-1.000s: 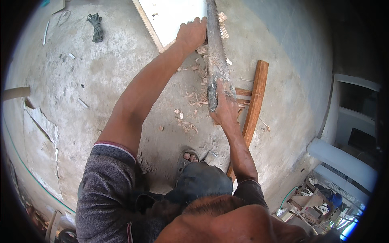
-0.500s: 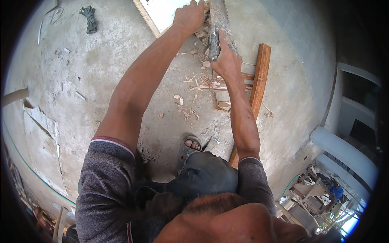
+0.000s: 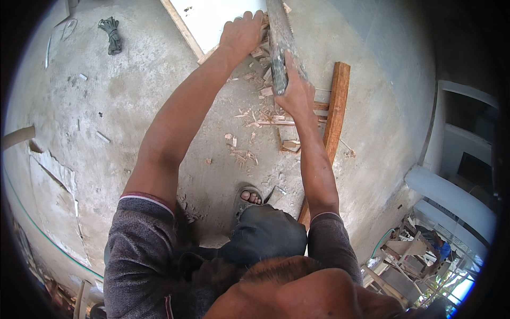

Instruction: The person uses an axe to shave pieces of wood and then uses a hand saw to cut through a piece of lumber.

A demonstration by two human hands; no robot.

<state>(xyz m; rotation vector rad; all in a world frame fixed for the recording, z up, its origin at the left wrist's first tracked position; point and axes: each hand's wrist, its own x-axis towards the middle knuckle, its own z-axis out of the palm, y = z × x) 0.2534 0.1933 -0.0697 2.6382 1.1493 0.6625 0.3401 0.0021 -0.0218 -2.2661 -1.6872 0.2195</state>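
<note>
My right hand point(image 3: 296, 95) is closed around the handle of a handsaw point(image 3: 281, 40). Its worn, stained blade points away from me, with the toothed edge on the right. Just left of the blade, my left hand point(image 3: 241, 36) grips the near right corner of a white panel point(image 3: 204, 21) edged with pale wood strips. Its fingers curl over the edge, so what lies under them is hidden. Where the blade meets the wood cannot be made out clearly. Small wood offcuts point(image 3: 260, 52) lie beneath both hands.
Wood chips and splinters point(image 3: 245, 155) litter the concrete floor point(image 3: 143, 85). A long reddish-brown timber point(image 3: 336, 111) lies right of my right forearm. My sandalled foot point(image 3: 251, 195) is close in front. A bundled dark rope point(image 3: 111, 36) lies far left, and scrap wood point(image 3: 406, 247) is heaped at right.
My right hand has drawn the saw a little toward me. My left hand keeps its grip on the panel's corner. The whole view has shifted slightly.
</note>
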